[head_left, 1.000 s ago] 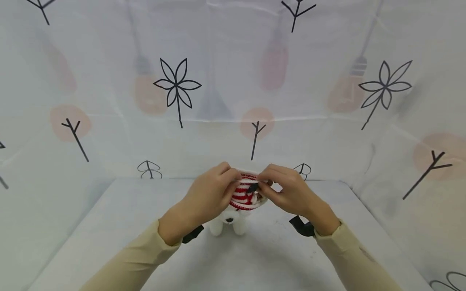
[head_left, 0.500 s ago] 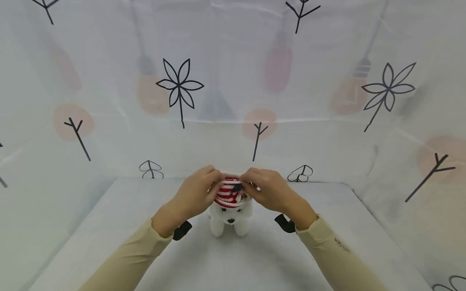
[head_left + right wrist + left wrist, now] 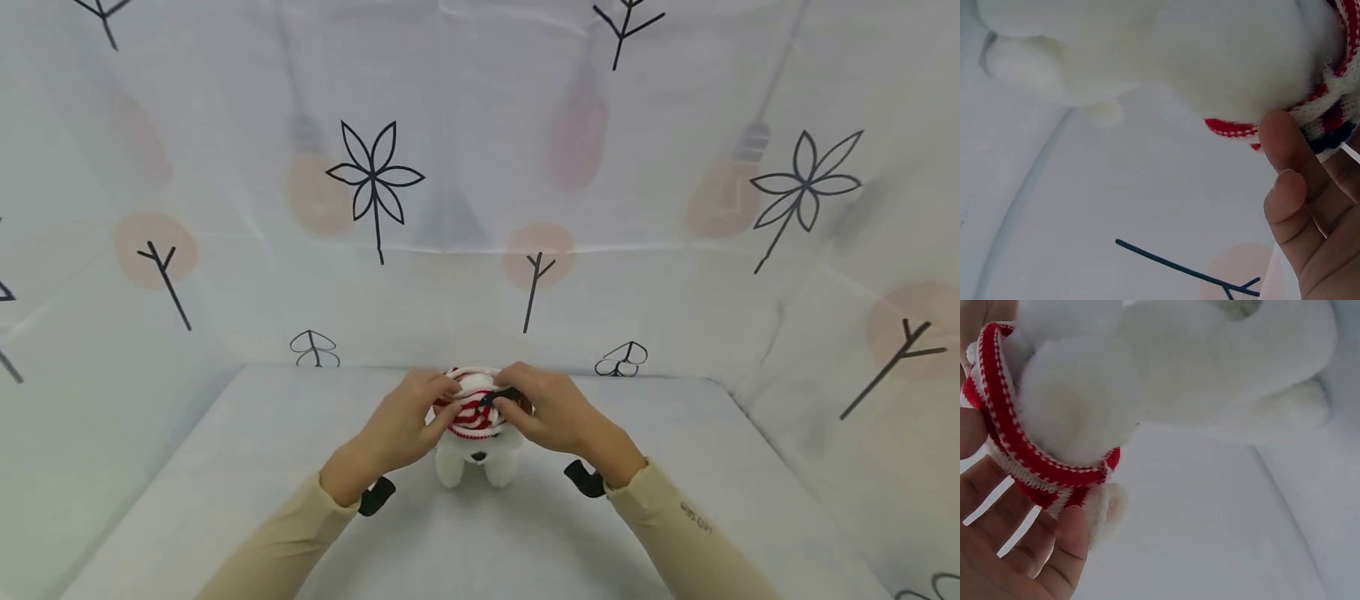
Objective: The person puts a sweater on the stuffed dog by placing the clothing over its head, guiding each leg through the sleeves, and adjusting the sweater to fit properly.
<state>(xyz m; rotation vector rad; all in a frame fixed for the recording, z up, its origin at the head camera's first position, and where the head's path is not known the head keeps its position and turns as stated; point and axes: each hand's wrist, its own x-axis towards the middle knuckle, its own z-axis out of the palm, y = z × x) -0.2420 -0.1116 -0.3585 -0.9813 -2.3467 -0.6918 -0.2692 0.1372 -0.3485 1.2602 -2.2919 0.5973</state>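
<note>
Red-and-white striped knit hat (image 3: 474, 407) on white plush toy (image 3: 480, 462), left hand (image 3: 401, 421) and right hand (image 3: 558, 412) each pinching its rim

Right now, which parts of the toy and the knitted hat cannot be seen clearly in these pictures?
- Head view: both hands, left hand and right hand, cover the sides of the striped hat; the plush toy shows only muzzle and paws.
- Left wrist view: the hat is cut off by the left edge.
- Right wrist view: the toy's face is not shown.
</note>
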